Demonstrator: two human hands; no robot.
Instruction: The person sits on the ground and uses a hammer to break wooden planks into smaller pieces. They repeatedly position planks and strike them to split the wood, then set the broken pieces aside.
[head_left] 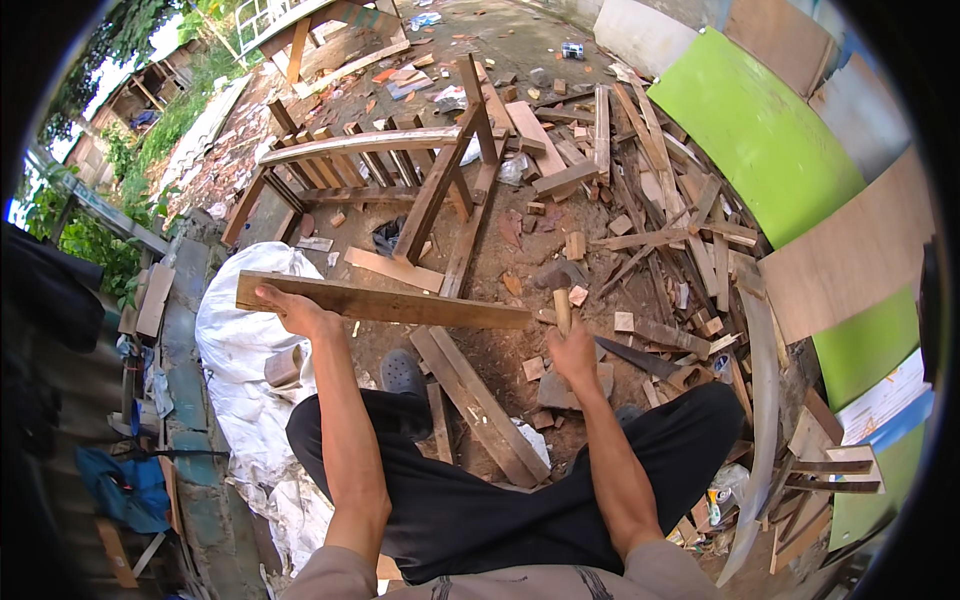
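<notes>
Black-trousered knees sit lowest in frame; above them I see the left hand gripping a plank, the right hand clenching a hammer, so I judge steadying the plank level before striking matters.

Wood offcuts crowd ground beyond plank
</notes>
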